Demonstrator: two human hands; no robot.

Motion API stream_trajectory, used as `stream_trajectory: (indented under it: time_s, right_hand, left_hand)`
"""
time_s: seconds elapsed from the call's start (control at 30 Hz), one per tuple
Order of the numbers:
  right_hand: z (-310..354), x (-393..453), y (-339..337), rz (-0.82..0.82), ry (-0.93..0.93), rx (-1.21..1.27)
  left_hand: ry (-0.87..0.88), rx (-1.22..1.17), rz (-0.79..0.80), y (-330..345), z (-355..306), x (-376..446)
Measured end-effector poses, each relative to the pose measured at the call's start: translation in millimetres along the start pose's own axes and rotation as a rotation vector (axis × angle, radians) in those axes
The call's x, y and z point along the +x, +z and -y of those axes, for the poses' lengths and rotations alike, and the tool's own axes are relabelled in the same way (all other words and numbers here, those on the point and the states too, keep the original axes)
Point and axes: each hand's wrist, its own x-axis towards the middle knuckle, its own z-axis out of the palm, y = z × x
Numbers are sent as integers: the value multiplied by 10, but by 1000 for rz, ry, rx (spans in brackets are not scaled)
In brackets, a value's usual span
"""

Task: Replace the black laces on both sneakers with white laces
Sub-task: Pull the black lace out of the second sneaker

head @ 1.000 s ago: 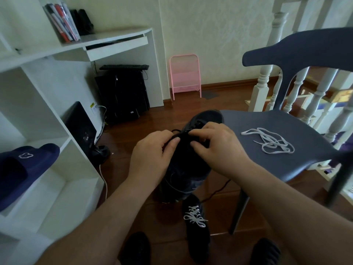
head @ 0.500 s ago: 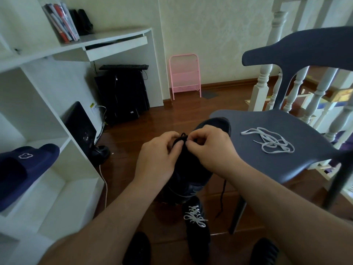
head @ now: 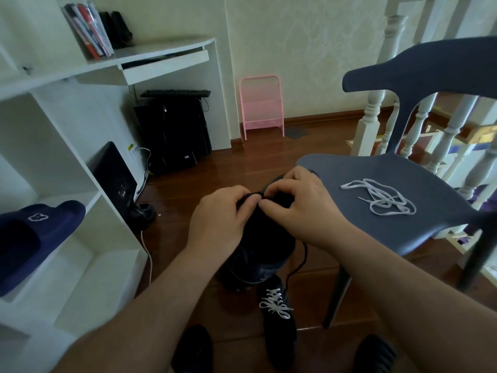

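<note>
A shoe [head: 277, 324] with white lacing stands on the floor [head: 242, 162] nearest you. Above it, your left hand [head: 215, 224] and right hand [head: 298, 208] pinch the black lace [head: 297, 267] atop a held sneaker [head: 262, 249] (fingertips meeting). Farther right, a white lace [head: 382, 197] lies mid-seat on the chair [head: 357, 168].

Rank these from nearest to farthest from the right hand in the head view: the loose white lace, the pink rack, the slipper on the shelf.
1. Loose white lace: on the chair seat, just right of the right hand.
2. Pink rack: against the far wall, beyond the hand.
3. Slipper: on the white shelf at the far left, past the left hand.
</note>
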Motion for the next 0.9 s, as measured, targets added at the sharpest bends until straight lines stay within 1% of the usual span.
stream_trajectory:
  time_s: [0.07,0.13,0.2,0.23,0.3,0.37,0.43,0.5,0.6,0.7,0.73,0.77,0.83,0.87,0.9]
  right_hand:
    - [19,12,12,-6,-6,50]
    - [23,45,-36,-37,67,219]
    - [2,75,-109,-83,101,264]
    - [-1,73,-146,-81,109,273]
    - [15,31,-174,-26,89,287]
    - [32,-14,-146,64,40,215]
    - [26,-27,-82,143,-30,81]
    - [-4,-10,-17,135,-64,34]
    - [-16,0,-50,75,4,128]
    - [21,-8,-118,129,45,218]
    - [35,-14,-117,166,23,185]
    - [34,-20,-103,196,-17,97]
    - [15,-21,-43,199,-92,-88]
    - [3,-16,-16,183,-97,-95]
    - [-4,-13,1,166,-68,-40]
  left_hand:
    - [5,3,8,37,-19,-2]
    - [-9,-3,-14,58,-11,-2]
    - [-21,-2,-54,44,-2,4]
    - [-20,6,-73,32,1,6]
    - [4,32,-93,15,3,4]
    - [48,67,-85,19,-3,-16]
    - [83,79,-69,36,-16,-43]
    - [94,78,-71,45,-20,-48]
    - [92,65,-80,33,-5,-29]
    - [89,66,-85,20,3,-27]
    - [91,74,-82,23,-1,-37]
    - [96,79,-77,33,-4,-46]
    - [98,75,-64,50,-6,-61]
    - [94,65,-58,51,-3,-63]
    - [90,46,-52,47,4,-61]
